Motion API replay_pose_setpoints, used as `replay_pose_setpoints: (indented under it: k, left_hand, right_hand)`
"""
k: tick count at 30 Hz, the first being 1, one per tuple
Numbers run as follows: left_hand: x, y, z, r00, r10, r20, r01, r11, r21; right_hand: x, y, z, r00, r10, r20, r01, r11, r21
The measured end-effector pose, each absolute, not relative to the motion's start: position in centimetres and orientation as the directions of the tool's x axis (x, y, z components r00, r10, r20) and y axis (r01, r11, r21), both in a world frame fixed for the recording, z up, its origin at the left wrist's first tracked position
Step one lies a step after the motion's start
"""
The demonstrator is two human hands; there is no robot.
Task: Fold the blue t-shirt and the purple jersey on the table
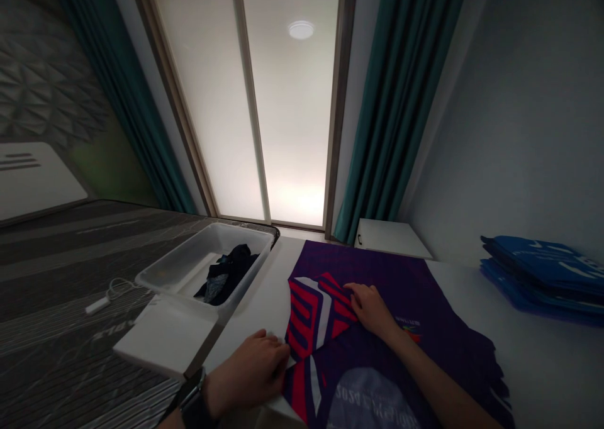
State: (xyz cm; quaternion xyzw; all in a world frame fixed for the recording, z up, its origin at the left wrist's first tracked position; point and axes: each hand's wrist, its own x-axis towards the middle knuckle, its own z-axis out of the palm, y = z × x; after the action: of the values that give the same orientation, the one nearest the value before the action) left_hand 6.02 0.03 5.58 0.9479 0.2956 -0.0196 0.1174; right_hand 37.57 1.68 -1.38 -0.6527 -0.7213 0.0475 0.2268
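Note:
A purple jersey [377, 272] lies spread on a white table [542, 366], with its printing upside down to me. One sleeve [302, 316], striped red and white, is folded over its middle. My right hand [372, 309] rests flat on that sleeve, fingers spread on the red stripes. My left hand [248, 372], with a dark watch [193, 407] on the wrist, sits at the sleeve's left edge. Its fingers curl against the fabric, and I cannot tell whether they pinch it.
A clear plastic bin [202, 259] holding a dark garment [226, 278] stands left of the jersey, above a white board [165, 334]. A stack of blue garments [538, 275] lies at the right. Beyond the table are a white cabinet [391, 237] and a grey bed [70, 259] with a white cable [97, 304].

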Motion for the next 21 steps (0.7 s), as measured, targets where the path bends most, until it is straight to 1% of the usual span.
replay_pose_setpoints:
  k: [3, 6, 9, 11, 13, 17, 21]
  left_hand:
    - [6.0, 1.3, 5.9, 0.805, 0.590, -0.071, 0.581, -0.756, 0.301]
    - [6.5, 3.9, 5.5, 0.717, 0.697, 0.014, 0.640, -0.667, 0.381]
    - [7.6, 7.5, 4.6, 0.609, 0.785, 0.110, 0.696, -0.596, 0.399]
    - [8.5, 9.8, 3.9, 0.550, 0.820, 0.158, 0.719, -0.561, 0.410]
    - [9.3, 11.9, 3.1, 0.511, 0.844, 0.165, 0.720, -0.524, 0.455]
    - [10.2, 14.2, 1.4, 0.486, 0.853, 0.188, 0.662, -0.501, 0.558]
    - [10.2, 14.4, 0.7, 0.498, 0.839, 0.219, 0.634, -0.525, 0.567]
  right_hand:
    - [37.3, 1.5, -1.0, -0.046, 0.964, 0.263, 0.920, 0.144, -0.364]
    - [37.3, 1.6, -1.0, -0.039, 0.966, 0.257, 0.920, 0.135, -0.368]
    - [37.5, 1.9, -1.0, -0.021, 0.975, 0.219, 0.930, 0.100, -0.355]
    - [37.4, 2.4, -0.6, -0.026, 0.983, 0.183, 0.937, 0.088, -0.338]
    - [37.0, 3.2, 0.0, -0.043, 0.986, 0.159, 0.940, 0.094, -0.329]
    - [35.6, 5.3, 1.6, -0.046, 0.985, 0.167, 0.941, 0.098, -0.324]
    - [34.3, 7.6, 2.1, -0.032, 0.986, 0.163, 0.954, 0.079, -0.289]
